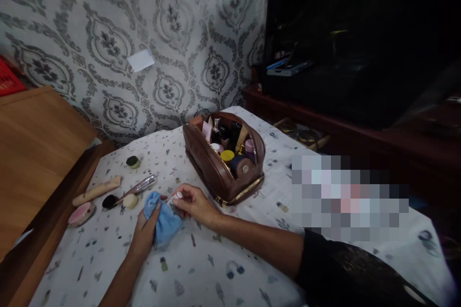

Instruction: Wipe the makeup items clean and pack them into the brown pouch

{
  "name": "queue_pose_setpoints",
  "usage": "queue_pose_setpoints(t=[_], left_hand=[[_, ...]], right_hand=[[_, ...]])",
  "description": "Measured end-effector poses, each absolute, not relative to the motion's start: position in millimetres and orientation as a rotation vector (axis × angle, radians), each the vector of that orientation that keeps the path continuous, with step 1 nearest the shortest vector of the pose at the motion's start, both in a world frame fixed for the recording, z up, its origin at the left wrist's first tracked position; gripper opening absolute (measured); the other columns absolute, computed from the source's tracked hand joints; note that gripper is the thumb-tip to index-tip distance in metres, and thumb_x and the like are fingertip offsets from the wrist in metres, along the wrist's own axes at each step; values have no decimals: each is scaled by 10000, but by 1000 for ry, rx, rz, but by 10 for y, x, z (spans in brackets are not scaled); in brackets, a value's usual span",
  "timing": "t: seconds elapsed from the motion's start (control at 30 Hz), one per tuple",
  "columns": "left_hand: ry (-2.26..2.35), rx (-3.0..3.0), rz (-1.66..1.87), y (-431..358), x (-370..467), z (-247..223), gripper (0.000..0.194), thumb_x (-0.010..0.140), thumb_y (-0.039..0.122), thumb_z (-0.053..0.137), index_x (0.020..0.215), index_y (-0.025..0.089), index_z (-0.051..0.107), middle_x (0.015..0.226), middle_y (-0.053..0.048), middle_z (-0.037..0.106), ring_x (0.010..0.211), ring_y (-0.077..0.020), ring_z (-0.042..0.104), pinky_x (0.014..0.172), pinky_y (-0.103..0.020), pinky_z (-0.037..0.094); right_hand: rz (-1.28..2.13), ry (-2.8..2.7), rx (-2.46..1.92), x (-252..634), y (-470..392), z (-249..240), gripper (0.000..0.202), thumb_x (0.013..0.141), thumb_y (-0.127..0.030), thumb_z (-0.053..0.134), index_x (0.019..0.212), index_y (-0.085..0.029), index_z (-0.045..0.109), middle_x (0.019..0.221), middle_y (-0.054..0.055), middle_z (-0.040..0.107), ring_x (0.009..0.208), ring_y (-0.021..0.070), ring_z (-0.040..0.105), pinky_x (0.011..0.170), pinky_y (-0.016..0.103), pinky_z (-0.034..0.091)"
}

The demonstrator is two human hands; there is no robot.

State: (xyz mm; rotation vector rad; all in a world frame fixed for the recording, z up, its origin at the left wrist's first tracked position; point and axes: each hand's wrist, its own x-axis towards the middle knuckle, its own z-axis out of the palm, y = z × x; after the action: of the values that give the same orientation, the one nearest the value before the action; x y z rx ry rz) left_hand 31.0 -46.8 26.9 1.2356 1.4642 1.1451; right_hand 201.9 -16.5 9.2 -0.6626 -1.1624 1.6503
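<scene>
My left hand (pixel 147 225) is closed around a crumpled blue cloth (pixel 167 225) above the white patterned tablecloth (pixel 201 278). Between the fingers of my right hand (pixel 196 205) is a small container with a white cap (pixel 177 196), held close beside the cloth; its lower part is hard to make out. Just behind my right hand stands a brown leather cosmetic bag (pixel 205 158), unzipped and wide open. Several cosmetics fill it, among them a yellow-lidded jar (pixel 227 155) and a purple container (pixel 249 147).
Left of my hands lie a makeup brush (pixel 144 183), a beige tube (pixel 97 191), a pink round container (pixel 81 214), a cream-coloured jar (pixel 130 201) and a dark-lidded jar (pixel 133 161). A wooden panel (pixel 43 139) borders the left; a dark cabinet (pixel 306 124) stands at right.
</scene>
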Motion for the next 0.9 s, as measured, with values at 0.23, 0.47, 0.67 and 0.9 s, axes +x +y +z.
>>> queue_pose_setpoints(t=[0.23,0.47,0.67,0.9], left_hand=[[1336,1195,1066,-476,295,227,536,600,428,862,1015,166,649,821,-17,687,765,-182,657,727,-258,534],[1517,1066,1116,-422,200,102,615,556,585,840,952,148,666,806,-36,713,859,-244,689,737,-291,555],[1679,978,1170,-387,159,38,650,718,687,679,1122,178,656,1007,-85,744,950,-248,714,830,-337,574],[1670,1260,1165,-476,359,172,668,794,701,578,1211,183,633,1194,-114,695,1198,-289,612,1072,-434,450]], right_hand=[[1664,-1051,-665,2003,-106,30,487,676,-600,732,820,-195,501,606,-73,537,421,59,482,363,172,296],[1622,-1115,-717,2014,-123,33,498,724,-650,677,749,-180,511,588,-57,544,420,60,489,362,174,309],[1648,-1104,-676,2031,-174,115,454,631,-531,798,825,-183,579,593,-78,540,438,61,481,387,178,323],[1693,-1126,-706,2027,-124,87,322,626,-399,773,732,-165,580,585,-57,533,492,71,447,452,188,336]])
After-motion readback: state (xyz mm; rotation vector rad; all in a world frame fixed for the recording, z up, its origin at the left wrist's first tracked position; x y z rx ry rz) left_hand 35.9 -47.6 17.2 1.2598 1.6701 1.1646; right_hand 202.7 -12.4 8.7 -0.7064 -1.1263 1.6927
